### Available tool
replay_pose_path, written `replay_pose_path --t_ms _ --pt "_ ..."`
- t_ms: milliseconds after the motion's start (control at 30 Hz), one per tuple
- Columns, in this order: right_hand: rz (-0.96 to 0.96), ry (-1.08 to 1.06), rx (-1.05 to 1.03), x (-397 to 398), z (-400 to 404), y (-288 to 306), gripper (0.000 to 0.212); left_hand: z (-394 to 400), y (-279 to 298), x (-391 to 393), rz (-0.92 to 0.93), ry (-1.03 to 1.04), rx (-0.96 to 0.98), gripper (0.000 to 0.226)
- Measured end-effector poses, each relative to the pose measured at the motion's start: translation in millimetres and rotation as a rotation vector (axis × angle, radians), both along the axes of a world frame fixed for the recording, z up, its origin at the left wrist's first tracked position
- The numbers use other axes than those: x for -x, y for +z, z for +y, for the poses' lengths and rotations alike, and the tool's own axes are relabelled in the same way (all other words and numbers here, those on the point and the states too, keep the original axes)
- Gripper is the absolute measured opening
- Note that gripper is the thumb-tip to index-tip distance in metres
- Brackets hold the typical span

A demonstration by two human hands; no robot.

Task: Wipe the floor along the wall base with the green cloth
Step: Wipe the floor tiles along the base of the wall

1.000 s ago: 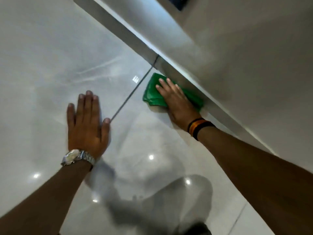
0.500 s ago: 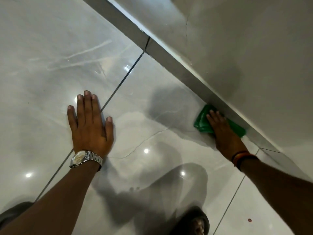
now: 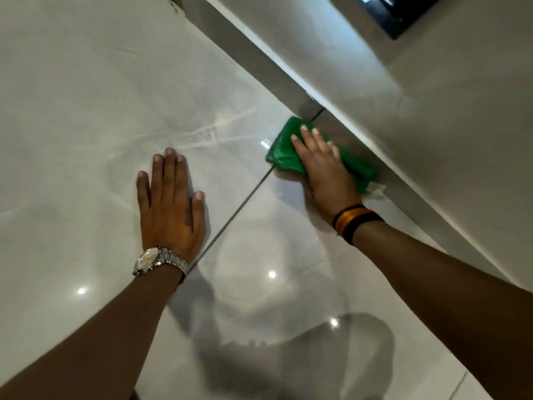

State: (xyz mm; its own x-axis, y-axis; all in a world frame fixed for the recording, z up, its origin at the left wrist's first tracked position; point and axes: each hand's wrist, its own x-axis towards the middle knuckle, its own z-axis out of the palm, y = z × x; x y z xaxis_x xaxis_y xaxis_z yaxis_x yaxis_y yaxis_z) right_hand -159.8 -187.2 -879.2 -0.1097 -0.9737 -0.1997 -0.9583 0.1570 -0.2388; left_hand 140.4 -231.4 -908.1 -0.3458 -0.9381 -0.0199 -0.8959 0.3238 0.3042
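Green cloth: bunched on the glossy floor tile, touching the skirting at the wall base, over a grout line.
Right hand: flat on the cloth, fingers extended, pressing rather than clenching; striped wristbands.
Left hand: released, palm flat on tile, holding nothing; metal wristwatch.

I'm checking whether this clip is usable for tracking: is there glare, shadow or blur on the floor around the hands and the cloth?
Head view: the glossy floor tiles carry small bright light reflections and a large dark shadow near the bottom edge; the left hand, right hand and green cloth are sharp enough to outline; the skirting along the wall base is dim; wide-angle stretch at the edges.
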Motion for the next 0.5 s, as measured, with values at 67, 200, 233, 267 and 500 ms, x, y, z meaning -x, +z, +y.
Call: replay_pose_path --t_ms 67,200,233,267,500 --pt "-0.025 -0.057 0.044 -33.2 -50.6 -2.9 0.085 -0.5 1.9 2.3 0.009 0.000 0.012 0.071" --pt "-0.107 -0.079 0.080 -93.5 -156.2 -1.2 0.088 0.9 1.1 2.9 0.027 -0.002 0.047 0.070" --pt "-0.103 -0.055 0.075 -103.7 -178.5 0.5 0.088 0.5 -0.3 1.9 0.024 -0.004 0.046 0.069" --pt "-0.089 -0.036 0.063 -111.9 -196.8 2.6 0.087 0.2 -1.2 1.1 0.018 -0.003 0.040 0.069" --pt "-0.076 0.188 -0.080 -130.4 -136.3 13.1 0.084 -5.4 14.1 -4.0 -0.031 -0.043 -0.125 0.067"
